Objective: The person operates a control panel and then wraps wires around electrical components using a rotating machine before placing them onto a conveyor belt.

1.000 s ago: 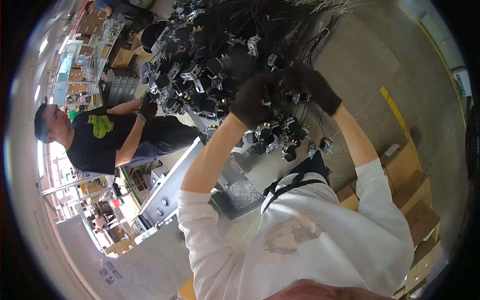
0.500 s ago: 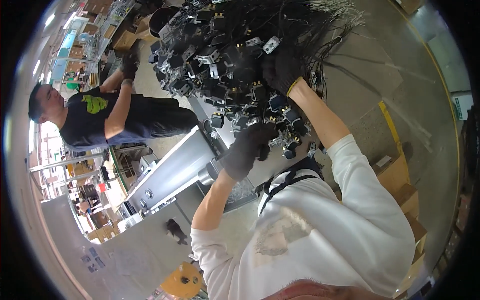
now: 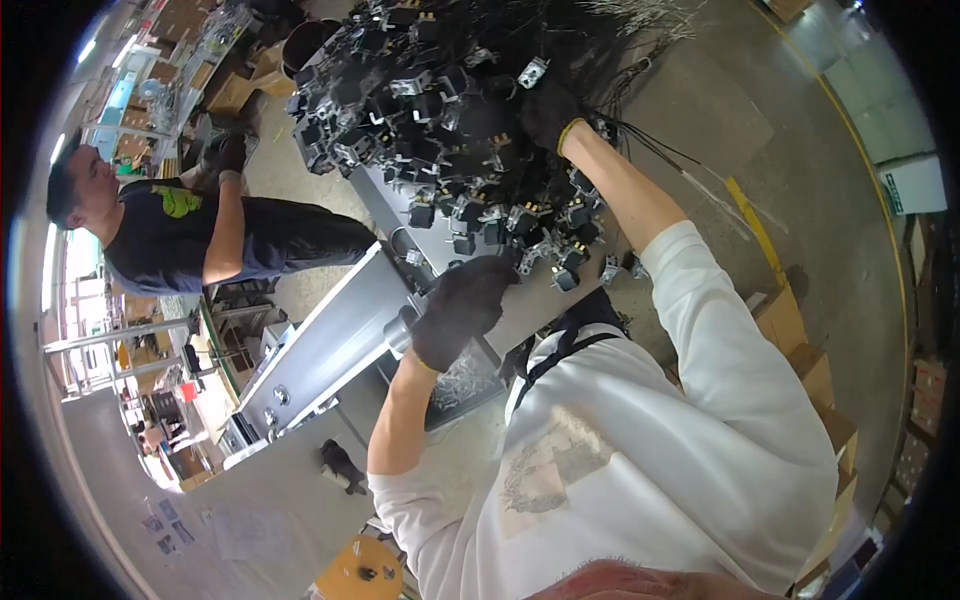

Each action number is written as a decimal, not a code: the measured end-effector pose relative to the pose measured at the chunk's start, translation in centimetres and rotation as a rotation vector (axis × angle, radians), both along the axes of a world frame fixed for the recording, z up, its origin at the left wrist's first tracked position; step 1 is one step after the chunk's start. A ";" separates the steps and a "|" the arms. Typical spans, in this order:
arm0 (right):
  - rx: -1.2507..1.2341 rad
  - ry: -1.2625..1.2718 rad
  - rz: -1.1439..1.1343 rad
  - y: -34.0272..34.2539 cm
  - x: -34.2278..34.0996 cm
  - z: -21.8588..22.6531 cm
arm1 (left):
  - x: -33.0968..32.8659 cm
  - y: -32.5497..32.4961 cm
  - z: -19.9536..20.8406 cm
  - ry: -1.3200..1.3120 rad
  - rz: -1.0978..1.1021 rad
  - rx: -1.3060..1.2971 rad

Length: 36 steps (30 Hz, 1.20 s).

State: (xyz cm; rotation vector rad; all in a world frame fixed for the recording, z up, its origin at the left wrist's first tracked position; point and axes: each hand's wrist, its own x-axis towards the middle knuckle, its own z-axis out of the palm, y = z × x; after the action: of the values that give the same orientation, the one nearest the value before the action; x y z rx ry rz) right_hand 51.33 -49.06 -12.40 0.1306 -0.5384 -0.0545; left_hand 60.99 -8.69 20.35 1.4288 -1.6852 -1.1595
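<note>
A large heap of black plugs (image 3: 465, 208) with metal prongs and brackets lies on a grey metal work surface (image 3: 540, 305). Dark cables (image 3: 650, 140) run out of it toward the upper right. My right hand (image 3: 550, 115), in a black glove, reaches into the heap's right side and looks curled; what it holds is lost among the dark cables. A plug with a pale metal face (image 3: 533, 72) sits just beyond its fingers. My left hand (image 3: 460, 315), in a dark glove, is at the heap's near edge, fingers stretched toward the nearest plugs; nothing shows in it.
A long grey metal machine housing (image 3: 320, 340) extends to the left of my left hand. A co-worker in dark clothes (image 3: 150, 230) stands beyond it. Cardboard boxes (image 3: 780, 320) line my right side. A yellow-orange reel (image 3: 360, 572) is at the lower left.
My left hand has drawn back a little, down and left from the plugs. My right hand stays in the heap. The whole view has shifted slightly.
</note>
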 end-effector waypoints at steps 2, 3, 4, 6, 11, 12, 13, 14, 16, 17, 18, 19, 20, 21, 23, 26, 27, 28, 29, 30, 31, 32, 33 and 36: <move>-0.007 -0.012 -0.080 -0.1 -1.0 0.9 | -0.6 0.4 1.0 0.443 0.277 0.426; -0.011 -0.019 -0.116 0.0 -1.3 1.3 | -0.4 0.6 0.6 0.524 0.299 0.464; -0.016 -0.021 -0.166 -0.3 -2.5 1.7 | -0.2 0.0 0.9 0.526 0.263 0.473; -0.092 0.406 -0.444 2.7 -2.8 4.9 | 0.9 -0.6 1.5 0.371 0.165 0.531; -0.002 0.987 -0.681 13.7 -5.5 20.4 | 1.5 -1.1 1.3 0.067 -0.011 0.164; 0.009 0.981 -0.715 13.0 -6.5 19.9 | 0.2 -1.9 2.5 0.165 0.086 0.379; 0.032 0.997 -0.700 12.6 -6.8 19.9 | 0.5 -2.2 1.6 -0.059 -0.107 0.152; 0.054 1.015 -0.680 12.2 -6.8 19.4 | 0.9 -2.4 0.4 -0.087 -0.168 0.084; -0.231 1.132 -0.857 10.7 -6.4 17.0 | -0.1 -1.8 -0.2 0.091 0.022 0.292; -0.531 1.248 -1.015 9.7 -5.9 15.8 | -0.8 -1.7 -0.6 0.084 0.018 0.291; -0.846 1.348 -1.162 8.0 -4.7 15.0 | -1.2 -1.6 -1.3 -0.104 -0.063 -0.011; -1.164 1.464 -1.311 6.9 -5.0 13.2 | -1.5 -2.4 -2.3 -0.271 -0.172 -0.315; -1.518 1.503 -1.421 5.9 -3.0 12.6 | -2.2 -1.4 -0.9 -0.232 -0.095 -0.127; -1.886 1.562 -1.521 5.0 -3.3 11.1 | -2.0 -1.0 -2.2 -0.220 -0.109 -0.129; -2.684 1.471 -1.660 4.4 -1.8 9.3 | -0.9 1.0 -4.1 0.645 0.166 0.496; -2.332 1.531 -1.458 8.9 0.0 16.1 | -1.9 2.4 -1.8 0.489 0.292 0.399; -2.395 1.398 -1.722 8.7 -1.0 16.6 | -2.3 2.3 -1.8 0.782 0.355 0.561; -2.405 1.370 -1.727 8.5 -1.3 16.7 | -3.1 2.4 -1.8 0.550 0.303 0.419; -2.686 1.362 -1.466 8.1 -1.3 16.0 | -3.1 2.7 -1.4 0.555 0.314 0.408; -2.944 1.330 -1.170 7.4 -1.4 15.4 | -3.1 3.1 -0.9 0.470 0.283 0.379; -2.972 1.385 -1.462 3.1 -4.7 9.0 | -3.9 2.2 -0.1 0.378 0.160 0.362; -2.976 1.322 -1.473 3.6 -3.3 8.7 | -3.2 2.9 -0.3 0.381 0.197 0.355; -3.043 1.242 -1.628 4.1 -2.3 9.0 | -2.6 3.8 -0.5 0.422 0.202 0.393; -3.319 1.016 -1.521 5.7 -0.8 9.4 | -1.9 6.0 -0.7 0.418 0.167 0.306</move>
State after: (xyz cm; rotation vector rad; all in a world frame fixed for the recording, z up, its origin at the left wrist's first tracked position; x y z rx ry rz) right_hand 50.58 -43.36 -3.04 2.5973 -0.7903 0.4287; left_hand 59.07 -2.69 19.62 1.3531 -1.1170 -1.5410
